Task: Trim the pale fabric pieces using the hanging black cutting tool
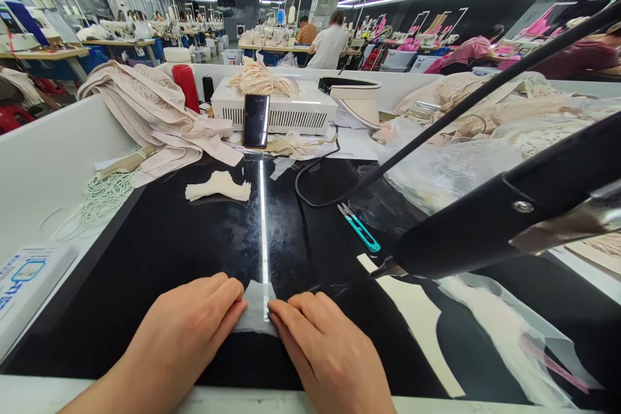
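Observation:
My left hand (191,326) and my right hand (323,346) lie side by side on the glossy black worktop (160,252), near its front edge. Between their fingertips sits a small pale, sheer fabric piece (255,310). Both hands press flat on its edges, fingers held together and stretched forward. A folded cream fabric piece (218,187) lies farther back on the black surface. Teal thread snips (359,228) rest to the right of centre.
A large black tool arm (509,213) with a metal tip juts in from the right, its cable (334,187) looping over the worktop. Behind stand a white box (281,107) with a phone (255,119) leaning on it, piled cream garments (150,110), a red cone (185,85), and clear plastic bags (446,168). People work at distant tables.

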The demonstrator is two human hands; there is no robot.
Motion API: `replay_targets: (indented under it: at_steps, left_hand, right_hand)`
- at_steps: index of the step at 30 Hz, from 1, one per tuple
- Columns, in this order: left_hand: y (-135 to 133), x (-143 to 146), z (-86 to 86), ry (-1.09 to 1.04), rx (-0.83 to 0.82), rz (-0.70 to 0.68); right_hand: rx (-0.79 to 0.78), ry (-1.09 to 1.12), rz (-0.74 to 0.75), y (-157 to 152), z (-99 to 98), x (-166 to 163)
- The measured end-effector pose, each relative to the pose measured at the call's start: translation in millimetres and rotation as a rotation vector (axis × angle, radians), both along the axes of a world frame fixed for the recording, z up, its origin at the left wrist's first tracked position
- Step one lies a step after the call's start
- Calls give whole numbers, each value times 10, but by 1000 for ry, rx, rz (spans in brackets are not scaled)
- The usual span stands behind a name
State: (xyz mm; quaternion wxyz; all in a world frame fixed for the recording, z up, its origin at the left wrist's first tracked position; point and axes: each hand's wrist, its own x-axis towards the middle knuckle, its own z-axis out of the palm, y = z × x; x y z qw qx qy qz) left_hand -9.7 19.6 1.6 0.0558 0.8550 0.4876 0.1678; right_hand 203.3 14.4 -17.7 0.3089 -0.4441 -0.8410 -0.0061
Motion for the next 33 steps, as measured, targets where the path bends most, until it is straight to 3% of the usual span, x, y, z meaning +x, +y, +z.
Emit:
replay_targets:
  at_steps: [4, 8, 14, 21, 29, 33]
  left_hand:
    - [-7, 11, 18, 50, 56, -18]
    - [-16, 38, 77, 106, 254, -60]
    - [-15, 111, 58, -40, 405, -246]
    - [-21, 156, -78, -6, 412, -271]
    - [-6, 146, -83, 10, 437, -276]
    - [-12, 146, -61, 9, 385, -284]
  right_hand:
    - [-3, 23, -6, 4, 4, -10]
    - [-18, 20, -10, -1, 4, -24]
    - [11, 15, 0, -1, 14, -20]
    - [39, 6, -16, -8, 20, -18]
    - [31, 20, -12, 25, 29, -55]
    - [83, 132, 28, -66, 119, 151]
